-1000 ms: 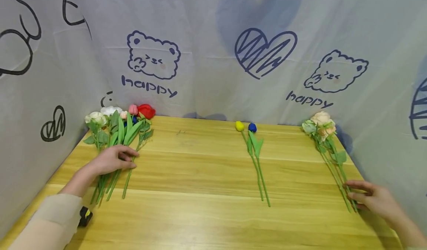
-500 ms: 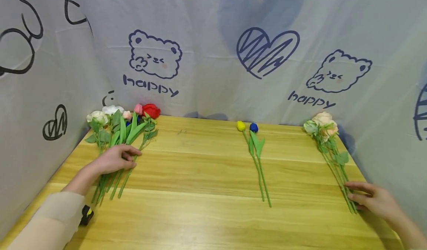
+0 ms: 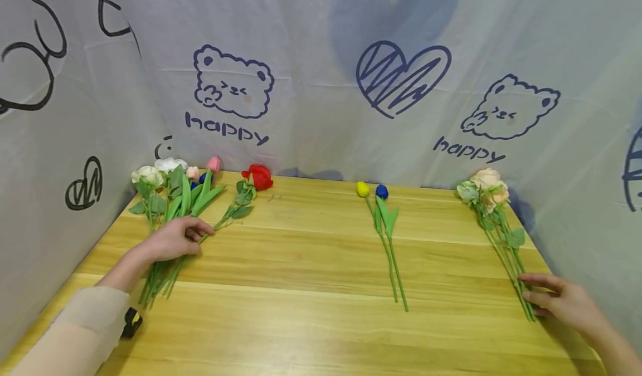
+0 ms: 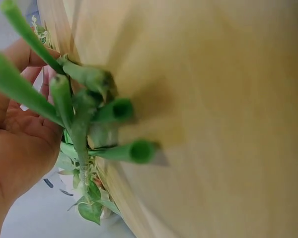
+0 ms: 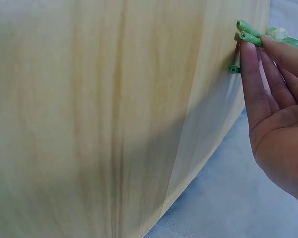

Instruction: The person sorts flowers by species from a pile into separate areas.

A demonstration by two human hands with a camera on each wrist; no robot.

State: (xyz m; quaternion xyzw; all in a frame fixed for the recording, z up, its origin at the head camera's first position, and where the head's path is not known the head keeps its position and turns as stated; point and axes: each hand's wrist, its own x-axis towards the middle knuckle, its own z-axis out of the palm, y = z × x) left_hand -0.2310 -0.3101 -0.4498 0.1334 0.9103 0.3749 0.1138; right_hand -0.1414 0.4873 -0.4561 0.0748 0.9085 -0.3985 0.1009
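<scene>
On the left, my left hand [image 3: 173,239] lies over a bunch of artificial flowers and pinches the stem of a red rose [image 3: 259,177]. Beside that rose are a pink tulip [image 3: 213,164], a blue tulip [image 3: 205,177] and white roses [image 3: 147,176]. Several cut stem ends [image 4: 121,152] stick out past the palm in the left wrist view. At the far right, my right hand [image 3: 567,303] holds stems of peach roses [image 3: 486,181] low down. In the right wrist view, thumb and forefinger pinch two green stems [image 5: 249,37]; another stem end [image 5: 234,69] sits just below.
A yellow tulip [image 3: 363,189] and a blue tulip [image 3: 382,191] lie side by side on the wooden table [image 3: 311,331], right of centre. A small black object [image 3: 131,323] is by the left sleeve. Printed cloth [image 3: 321,86] hangs behind and on both sides.
The red rose has swung right, its head now apart from the left bunch. The pink tulip has shifted slightly right too. The right hand has hardly moved.
</scene>
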